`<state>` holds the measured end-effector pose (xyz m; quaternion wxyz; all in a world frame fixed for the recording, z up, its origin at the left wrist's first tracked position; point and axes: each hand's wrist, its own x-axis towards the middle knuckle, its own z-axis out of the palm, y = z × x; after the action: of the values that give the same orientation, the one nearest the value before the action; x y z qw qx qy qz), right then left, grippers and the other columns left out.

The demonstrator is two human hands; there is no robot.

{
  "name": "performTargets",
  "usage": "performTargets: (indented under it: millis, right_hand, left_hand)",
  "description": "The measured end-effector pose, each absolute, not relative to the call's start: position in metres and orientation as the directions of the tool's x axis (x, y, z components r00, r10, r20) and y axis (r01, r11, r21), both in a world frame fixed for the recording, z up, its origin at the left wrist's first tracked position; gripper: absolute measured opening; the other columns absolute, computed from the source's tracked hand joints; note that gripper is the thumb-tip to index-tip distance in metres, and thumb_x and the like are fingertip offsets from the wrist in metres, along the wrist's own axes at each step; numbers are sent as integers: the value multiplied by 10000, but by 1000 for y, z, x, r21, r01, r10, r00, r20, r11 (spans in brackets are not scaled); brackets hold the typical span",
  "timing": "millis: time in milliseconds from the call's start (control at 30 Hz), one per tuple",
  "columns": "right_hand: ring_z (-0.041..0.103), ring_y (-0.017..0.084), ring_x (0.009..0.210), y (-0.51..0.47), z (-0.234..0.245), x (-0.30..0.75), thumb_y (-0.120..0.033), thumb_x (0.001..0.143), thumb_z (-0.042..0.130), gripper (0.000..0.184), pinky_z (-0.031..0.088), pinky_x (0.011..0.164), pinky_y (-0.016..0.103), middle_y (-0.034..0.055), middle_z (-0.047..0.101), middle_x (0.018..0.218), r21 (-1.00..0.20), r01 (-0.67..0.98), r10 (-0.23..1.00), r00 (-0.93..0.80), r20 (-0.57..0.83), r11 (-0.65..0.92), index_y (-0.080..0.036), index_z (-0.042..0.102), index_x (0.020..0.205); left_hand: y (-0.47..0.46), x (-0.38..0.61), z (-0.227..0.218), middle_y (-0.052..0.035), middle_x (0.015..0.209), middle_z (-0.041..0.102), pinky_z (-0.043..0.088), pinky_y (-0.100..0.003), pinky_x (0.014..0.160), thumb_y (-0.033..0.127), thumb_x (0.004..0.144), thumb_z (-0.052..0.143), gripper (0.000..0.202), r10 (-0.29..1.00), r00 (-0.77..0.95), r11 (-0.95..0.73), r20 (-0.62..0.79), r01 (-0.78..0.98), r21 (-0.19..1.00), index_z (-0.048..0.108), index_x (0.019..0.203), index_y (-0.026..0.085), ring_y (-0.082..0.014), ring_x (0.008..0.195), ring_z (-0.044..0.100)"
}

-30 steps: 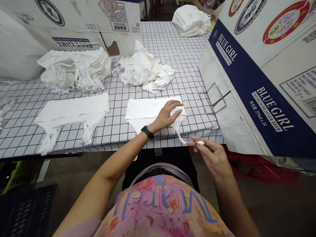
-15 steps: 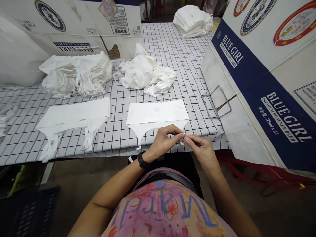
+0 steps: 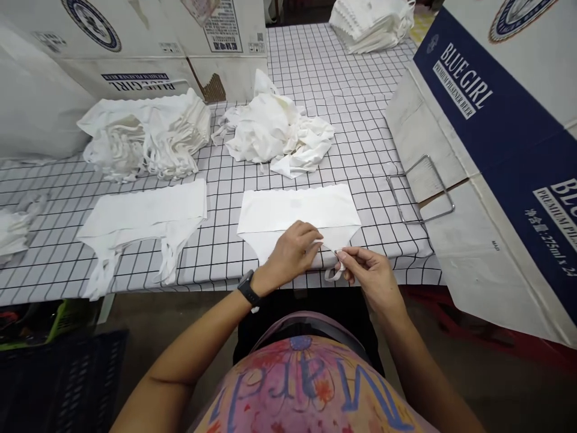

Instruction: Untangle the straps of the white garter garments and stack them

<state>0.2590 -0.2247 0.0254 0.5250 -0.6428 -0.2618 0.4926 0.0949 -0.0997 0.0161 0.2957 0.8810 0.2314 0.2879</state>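
Note:
A white camisole top [image 3: 297,207] lies flat in front of me, its straps toward the table's front edge. My right hand [image 3: 367,270] is closed in a pinch on its right strap [image 3: 334,275], which loops down below the fingers. Curled over the lower part of the top, my left hand [image 3: 293,246] pinches the inner edge where that strap begins. The left strap is mostly hidden behind my left hand and wrist. To the left lie several more camisoles in a flat, neat stack [image 3: 144,207], straps hanging toward the front edge.
Behind are a thick pile of folded tops [image 3: 144,132] and a crumpled heap [image 3: 279,129]. Another stack [image 3: 372,24] stands at the far right. A wire frame [image 3: 421,189] leans by the right carton [image 3: 460,96]; a second carton [image 3: 135,66] stands at the back left.
My hands, fingertips together before, have moved apart. The left has shifted left onto the top's edge; the right keeps its pinch on the strap, whose loop now shows. The view has shifted slightly.

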Motion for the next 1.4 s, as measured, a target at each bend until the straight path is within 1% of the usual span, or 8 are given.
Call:
performTargets:
  millis: [167, 267, 367, 467, 567, 833, 1133, 1400]
  right_hand:
    - [545, 77, 459, -206, 17, 261, -465, 757, 887, 344, 416, 427, 188, 31, 729, 686, -929, -216, 802, 469, -370, -302, -164, 787, 893]
    - [535, 80, 461, -198, 13, 262, -468, 788, 860, 319, 428, 430, 192, 6, 690, 642, -945, -120, 792, 519, -322, -306, -171, 791, 883]
    - [551, 91, 470, -191, 10, 264, -463, 819, 832, 294, 461, 456, 190, -19, 621, 545, -943, -10, 784, 553, -282, -332, -173, 793, 847]
    - [572, 101, 458, -184, 9, 264, -456, 829, 819, 297, 487, 462, 192, -9, 632, 526, -928, -26, 773, 545, -324, -370, -161, 785, 839]
    - [585, 104, 435, -178, 8, 265, -457, 826, 813, 314, 502, 454, 191, 10, 666, 535, -913, -70, 761, 528, -376, -403, -146, 784, 859]
    - [627, 130, 427, -161, 9, 258, -409, 811, 800, 272, 526, 426, 192, 17, 663, 510, -893, -140, 733, 524, -434, -429, -148, 739, 761]
    - [619, 118, 426, -148, 12, 259, -334, 759, 806, 253, 513, 413, 187, 2, 628, 510, -880, -247, 670, 576, -469, -405, -163, 677, 622]
    - [562, 99, 384, -152, 14, 258, -316, 763, 790, 251, 473, 387, 181, -5, 601, 464, -867, -262, 679, 541, -496, -424, -174, 674, 593]
  left_hand:
    - [-67, 109, 7, -90, 1119, 719, 551, -397, 866, 165, 983, 618, 152, 519, 827, -803, 216, 385, 455, 705, 1106, 151, -248, 1042, 603]
    - [-61, 118, 6, -84, 1099, 703, 522, -386, 831, 198, 994, 615, 105, 504, 850, -822, 155, 417, 387, 710, 1022, 163, -246, 1013, 590]
    - [-60, 121, 5, -89, 1079, 694, 499, -374, 806, 198, 1025, 551, 181, 486, 862, -844, 146, 420, 333, 703, 936, 155, -241, 986, 578]
    - [-58, 121, 4, -98, 1053, 693, 496, -368, 799, 175, 1043, 493, 245, 450, 879, -871, 159, 392, 298, 698, 912, 143, -239, 966, 575]
    - [-54, 120, -1, -103, 1047, 691, 499, -365, 797, 157, 1040, 484, 250, 439, 878, -878, 192, 374, 299, 698, 910, 139, -237, 961, 575]
    - [-48, 122, -12, -57, 962, 716, 470, -349, 755, 249, 1035, 576, 213, 505, 813, -821, 291, 348, 454, 727, 904, 172, -197, 879, 587]
    - [-52, 125, -14, -52, 877, 718, 383, -384, 738, 207, 1048, 504, 295, 454, 809, -878, 373, 334, 343, 686, 817, 182, -200, 831, 562]
    - [-53, 126, -17, -46, 851, 707, 379, -374, 758, 198, 1048, 501, 304, 454, 773, -884, 442, 330, 331, 668, 796, 175, -191, 812, 556]
